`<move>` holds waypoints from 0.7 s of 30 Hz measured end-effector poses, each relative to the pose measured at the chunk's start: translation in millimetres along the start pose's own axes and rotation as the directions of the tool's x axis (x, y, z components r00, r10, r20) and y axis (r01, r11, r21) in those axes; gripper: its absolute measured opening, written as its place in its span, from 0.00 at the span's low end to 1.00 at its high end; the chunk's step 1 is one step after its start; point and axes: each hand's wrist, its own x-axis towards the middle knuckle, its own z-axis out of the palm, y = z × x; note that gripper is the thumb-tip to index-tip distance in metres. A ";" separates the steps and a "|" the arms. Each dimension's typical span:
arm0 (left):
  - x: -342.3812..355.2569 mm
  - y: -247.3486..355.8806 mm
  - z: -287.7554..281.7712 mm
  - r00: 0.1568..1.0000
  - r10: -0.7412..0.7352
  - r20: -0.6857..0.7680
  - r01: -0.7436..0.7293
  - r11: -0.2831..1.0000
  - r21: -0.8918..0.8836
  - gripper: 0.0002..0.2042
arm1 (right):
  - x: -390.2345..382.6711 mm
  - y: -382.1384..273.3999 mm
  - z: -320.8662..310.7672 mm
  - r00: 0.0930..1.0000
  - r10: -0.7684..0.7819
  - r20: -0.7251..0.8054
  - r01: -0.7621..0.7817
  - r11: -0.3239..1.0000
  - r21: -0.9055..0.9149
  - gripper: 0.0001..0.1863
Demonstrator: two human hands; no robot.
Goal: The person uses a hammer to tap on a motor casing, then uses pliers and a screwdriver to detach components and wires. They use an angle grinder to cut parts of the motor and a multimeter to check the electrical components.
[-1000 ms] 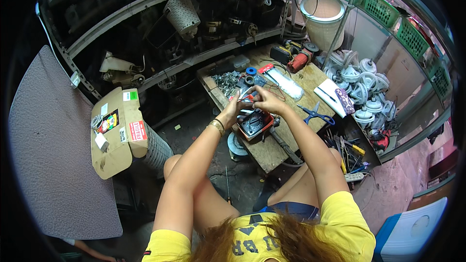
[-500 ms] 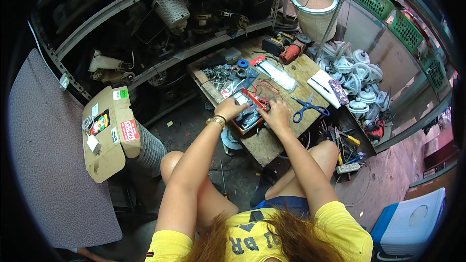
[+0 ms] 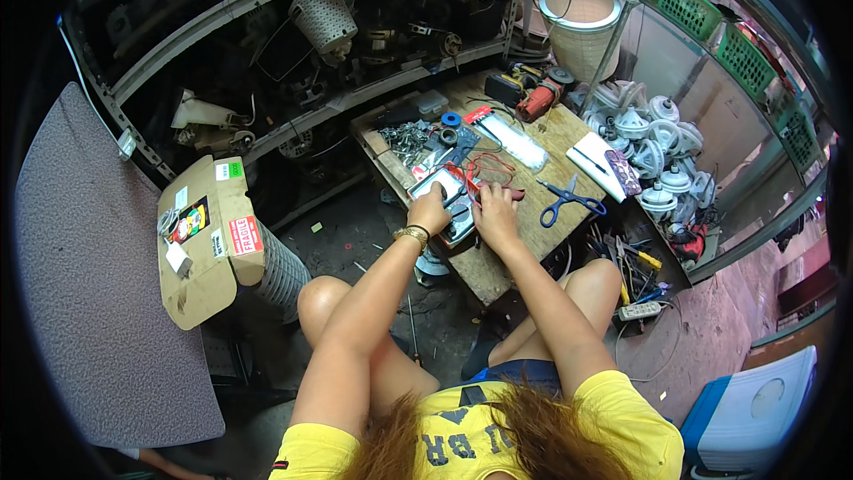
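On the near left part of the wooden table lies what looks like an analog multimeter (image 3: 458, 211), with a pale face, a dark lower panel and a red edge. My left hand (image 3: 429, 211) is closed over its left side, fingertips down on the face. My right hand (image 3: 496, 215) is at its right side, fingers curled. A dark red piece (image 3: 514, 194) pokes out beside the right fingertips; what the fingers grip is mostly hidden. Thin red wires (image 3: 487, 163) loop on the table just beyond the meter.
Blue-handled scissors (image 3: 569, 201) and a notebook (image 3: 595, 163) lie to the right, a plastic packet (image 3: 515, 144) and a red angle grinder (image 3: 544, 96) farther back. Screws (image 3: 409, 140) are heaped at left. White plastic parts (image 3: 662, 147) pile beyond the table; a cardboard box (image 3: 209, 240) stands left.
The red-edged piece that stood tilted between my hands is now lower and mostly hidden. My left hand has moved slightly right and down, and my right hand slightly left.
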 end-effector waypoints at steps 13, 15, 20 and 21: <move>17.5 -26.7 7.9 0.994 0.114 0.001 -0.112 0.978 -0.174 0.21 | 4.5 -3.1 14.2 0.992 0.090 0.087 -0.114 0.933 0.341 0.22; 11.4 -12.4 6.2 0.999 0.042 0.007 -0.040 0.990 -0.138 0.25 | -0.3 2.0 11.1 0.996 0.075 0.053 -0.088 0.940 0.331 0.21; -10.8 8.9 0.5 1.000 0.009 0.016 -0.006 0.987 -0.159 0.37 | -40.6 -15.6 -6.9 0.999 0.041 -0.015 -0.033 0.939 0.342 0.23; -11.0 8.2 0.4 0.996 0.015 0.085 0.000 0.986 -0.168 0.38 | -49.9 -15.2 -4.6 0.998 0.054 0.020 -0.058 0.937 0.345 0.23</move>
